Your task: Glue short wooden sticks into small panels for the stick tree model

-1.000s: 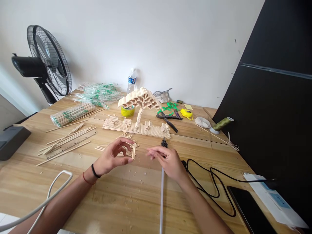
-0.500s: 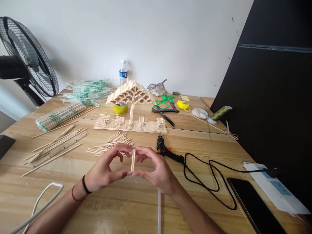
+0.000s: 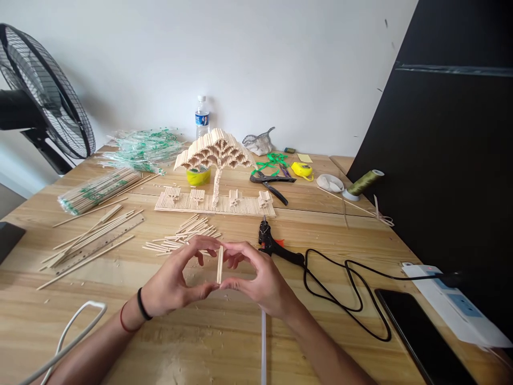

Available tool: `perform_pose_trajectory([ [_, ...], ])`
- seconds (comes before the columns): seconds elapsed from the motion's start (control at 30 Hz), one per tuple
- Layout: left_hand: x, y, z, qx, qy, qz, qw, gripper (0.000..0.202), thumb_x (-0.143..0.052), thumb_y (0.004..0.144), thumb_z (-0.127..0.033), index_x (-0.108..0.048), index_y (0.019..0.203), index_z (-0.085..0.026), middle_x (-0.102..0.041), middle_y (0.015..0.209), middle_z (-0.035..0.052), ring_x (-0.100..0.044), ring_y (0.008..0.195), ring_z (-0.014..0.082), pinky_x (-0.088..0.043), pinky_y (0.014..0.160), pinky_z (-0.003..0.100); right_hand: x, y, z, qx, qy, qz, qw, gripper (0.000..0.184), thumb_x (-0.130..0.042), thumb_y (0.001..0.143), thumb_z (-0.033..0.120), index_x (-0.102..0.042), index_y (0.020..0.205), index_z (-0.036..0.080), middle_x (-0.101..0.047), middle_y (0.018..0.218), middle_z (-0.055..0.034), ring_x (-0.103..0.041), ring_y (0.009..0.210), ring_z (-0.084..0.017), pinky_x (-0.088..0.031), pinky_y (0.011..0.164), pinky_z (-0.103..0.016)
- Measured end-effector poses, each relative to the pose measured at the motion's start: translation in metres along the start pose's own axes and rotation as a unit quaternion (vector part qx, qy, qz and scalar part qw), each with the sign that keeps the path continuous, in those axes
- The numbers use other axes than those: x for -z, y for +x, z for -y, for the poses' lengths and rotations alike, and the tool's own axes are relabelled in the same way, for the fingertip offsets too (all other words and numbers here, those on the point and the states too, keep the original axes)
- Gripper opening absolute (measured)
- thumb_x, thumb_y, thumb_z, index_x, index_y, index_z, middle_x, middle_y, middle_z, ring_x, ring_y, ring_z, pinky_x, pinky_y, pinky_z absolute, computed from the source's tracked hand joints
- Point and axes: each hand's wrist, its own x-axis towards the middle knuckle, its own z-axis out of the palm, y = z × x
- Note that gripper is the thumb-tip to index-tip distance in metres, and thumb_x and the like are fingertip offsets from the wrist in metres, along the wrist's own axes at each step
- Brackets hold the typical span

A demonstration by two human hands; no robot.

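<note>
Where both hands (image 3: 170,283) (image 3: 262,278) meet, short sticks (image 3: 220,265) stand between their fingertips.

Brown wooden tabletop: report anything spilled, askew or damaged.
Tiny pale crumbs are scattered across the brown wooden tabletop, like unswept debris. Short, pale wooden sticks lie in a loose heap at mixed angles, which looks untidy. Nothing there looks clearly broken.

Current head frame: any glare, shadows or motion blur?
Head view: pale glare on the tabletop near the bottom edge; head view: soft shadow on the wall beside the bottle; head view: left hand, right hand and held sticks show no obvious blur.
</note>
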Motion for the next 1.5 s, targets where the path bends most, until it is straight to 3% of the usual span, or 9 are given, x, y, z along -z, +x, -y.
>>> perform_pose_trajectory([
  [0.27, 0.0, 0.0, -0.001, 0.01, 0.02, -0.002, 1.0, 0.053, -0.08, 0.09, -0.025, -0.056, 0.136, -0.028, -0.065, 0.133, 0.0093, -0.064, 0.114, 0.0236, -0.054, 0.088, 0.034, 0.008, 0.001, 0.001, 0.009, -0.033, 0.046, 0.998, 0.071, -0.087, 0.084, 0.058, -0.064, 0.143, 0.026, -0.08, 0.111, -0.0063, -0.072, 0.09, -0.022, -0.062, 0.087, -0.039],
  [0.4, 0.001, -0.001, 0.0, 0.035, 0.019, -0.023, 0.999, 0.051, -0.076, 0.09, -0.022, -0.056, 0.136, -0.026, -0.063, 0.13, 0.0089, -0.063, 0.108, 0.0223, -0.053, 0.086, 0.034, 0.049, 0.007, -0.003, 0.016, -0.165, -0.029, 0.986, 0.027, -0.06, 0.106, 0.038, -0.07, 0.127, 0.024, -0.078, 0.109, -0.0081, -0.073, 0.094, -0.024, -0.06, 0.088, -0.039],
  [0.5, 0.002, 0.0, 0.001, 0.034, 0.013, -0.035, 0.999, 0.045, -0.074, 0.089, -0.02, -0.058, 0.131, -0.025, -0.062, 0.128, 0.009, -0.061, 0.107, 0.0224, -0.053, 0.085, 0.034, 0.085, 0.007, -0.018, -0.006, -0.306, -0.104, 0.946, 0.024, -0.049, 0.105, 0.03, -0.071, 0.1, 0.022, -0.074, 0.102, -0.0116, -0.072, 0.095, -0.029, -0.058, 0.088, -0.045],
  [0.63, 0.002, 0.0, 0.001, 0.039, 0.014, -0.043, 0.998, 0.045, -0.073, 0.087, -0.018, -0.058, 0.129, -0.024, -0.062, 0.123, 0.0084, -0.06, 0.104, 0.0217, -0.053, 0.084, 0.034, 0.107, -0.004, -0.039, -0.091, -0.353, -0.028, 0.931, 0.021, -0.062, 0.089, 0.026, -0.068, 0.11, 0.023, -0.07, 0.116, -0.0116, -0.071, 0.109, -0.032, -0.056, 0.099, -0.047],
  [0.77, 0.002, 0.001, 0.002, 0.032, 0.014, -0.051, 0.998, 0.044, -0.077, 0.087, -0.02, -0.059, 0.127, -0.024, -0.063, 0.124, 0.0082, -0.06, 0.102, 0.0209, -0.053, 0.084, 0.033, 0.098, -0.006, -0.044, -0.139, -0.366, 0.012, 0.92, 0.028, -0.061, 0.08, 0.017, -0.067, 0.107, 0.024, -0.069, 0.116, -0.0097, -0.07, 0.112, -0.03, -0.056, 0.099, -0.043],
  [0.93, 0.003, 0.0, 0.005, 0.032, -0.013, -0.051, 0.998, 0.049, -0.081, 0.089, -0.025, -0.057, 0.132, -0.026, -0.063, 0.13, 0.009, -0.063, 0.108, 0.0211, -0.053, 0.085, 0.032, 0.09, 0.004, -0.036, -0.11, -0.362, -0.055, 0.924, 0.033, -0.06, 0.072, 0.014, -0.064, 0.104, 0.023, -0.074, 0.107, -0.01, -0.072, 0.098, -0.03, -0.056, 0.087, -0.04],
  [1.13, 0.005, 0.0, 0.013, 0.044, -0.076, -0.068, 0.994, 0.051, -0.085, 0.089, -0.027, -0.059, 0.133, -0.03, -0.063, 0.139, 0.0082, -0.064, 0.113, 0.021, -0.053, 0.088, 0.031, 0.076, 0.003, -0.014, -0.066, -0.216, -0.122, 0.967, 0.007, -0.066, 0.085, 0.029, -0.061, 0.088, 0.025, -0.065, 0.073, 0.0014, -0.059, 0.063, -0.019, -0.046, 0.061, -0.031],
  [1.3, 0.006, 0.001, 0.015, 0.042, -0.127, -0.088, 0.987, 0.053, -0.086, 0.087, -0.025, -0.061, 0.133, -0.031, -0.065, 0.139, 0.0074, -0.065, 0.11, 0.0191, -0.053, 0.088, 0.031, 0.046, -0.006, -0.001, -0.106, -0.038, -0.126, 0.986, 0.034, -0.066, 0.1, 0.047, -0.051, 0.079, 0.025, -0.045, 0.058, 0.0063, -0.044, 0.053, -0.015, -0.039, 0.054, -0.029],
  [1.5, 0.008, 0.0, 0.009, 0.032, -0.154, -0.094, 0.983, 0.054, -0.086, 0.086, -0.022, -0.062, 0.134, -0.032, -0.064, 0.138, 0.007, -0.065, 0.112, 0.0198, -0.053, 0.09, 0.031, 0.033, -0.015, 0.011, -0.101, 0.052, -0.083, 0.99, 0.039, -0.073, 0.094, 0.058, -0.069, 0.079, 0.023, -0.062, 0.068, -0.0012, -0.058, 0.064, -0.02, -0.049, 0.06, -0.032],
])
